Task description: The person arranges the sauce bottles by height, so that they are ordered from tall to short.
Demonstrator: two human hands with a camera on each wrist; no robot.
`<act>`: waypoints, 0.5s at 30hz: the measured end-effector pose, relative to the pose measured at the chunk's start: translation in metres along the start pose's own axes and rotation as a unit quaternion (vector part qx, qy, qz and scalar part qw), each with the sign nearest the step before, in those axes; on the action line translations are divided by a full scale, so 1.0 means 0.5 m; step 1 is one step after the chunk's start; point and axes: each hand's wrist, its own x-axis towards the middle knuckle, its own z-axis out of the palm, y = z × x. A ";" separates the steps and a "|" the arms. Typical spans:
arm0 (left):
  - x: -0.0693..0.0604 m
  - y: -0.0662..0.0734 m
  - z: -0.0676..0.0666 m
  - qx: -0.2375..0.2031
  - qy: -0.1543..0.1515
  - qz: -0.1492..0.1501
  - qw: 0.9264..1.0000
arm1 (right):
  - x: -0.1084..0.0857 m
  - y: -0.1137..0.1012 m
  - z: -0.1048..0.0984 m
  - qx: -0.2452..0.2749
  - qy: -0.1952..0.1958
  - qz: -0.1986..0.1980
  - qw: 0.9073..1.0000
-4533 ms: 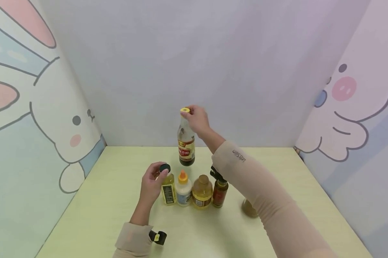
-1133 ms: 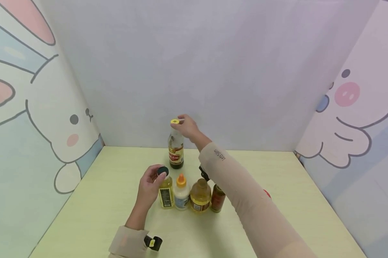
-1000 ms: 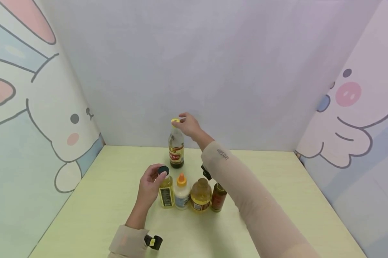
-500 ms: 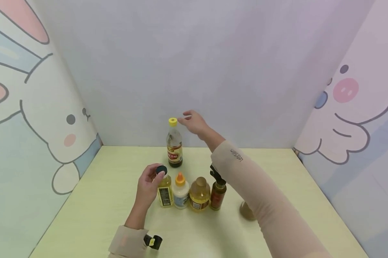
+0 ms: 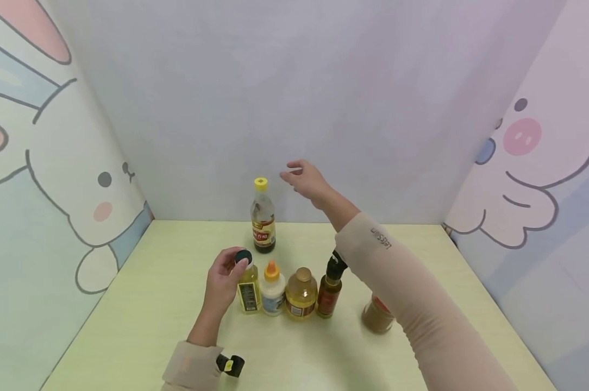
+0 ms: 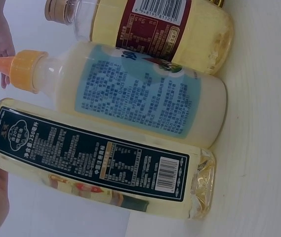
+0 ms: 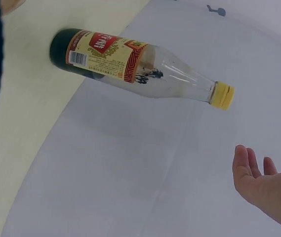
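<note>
My left hand (image 5: 222, 279) grips the dark-capped neck of a square oil bottle (image 5: 249, 293), which stands upright on the table. My right hand (image 5: 306, 179) hangs in the air, fingers apart and holding nothing, to the right of the yellow-capped vinegar bottle (image 5: 263, 220). That bottle stands by itself behind the row; in the right wrist view a gap shows between its yellow cap (image 7: 221, 96) and the hand. Beside the oil bottle is a white squeeze bottle (image 5: 273, 296) with an orange nozzle, then a round oil bottle (image 5: 301, 296) and a dark slim bottle (image 5: 327, 298).
A brown jar (image 5: 377, 317) with a red lid stands right of the row, partly covered by the right sleeve (image 5: 412, 293). A pale back wall (image 5: 201, 136) rises behind the yellowish table (image 5: 143, 304). Side walls carry cartoon animals.
My right hand carried the vinegar bottle left, let go of its cap, and drew back up and right. The bottle now stands alone. My left hand keeps its grip on the oil bottle.
</note>
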 end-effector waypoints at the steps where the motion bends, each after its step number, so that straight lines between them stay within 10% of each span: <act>1: 0.000 0.000 0.000 0.002 -0.002 -0.002 1.000 | -0.003 -0.001 -0.003 0.000 0.000 0.001 1.000; 15: 0.001 0.003 0.009 0.002 -0.004 -0.009 1.000 | -0.064 0.013 -0.040 0.027 -0.022 -0.021 0.999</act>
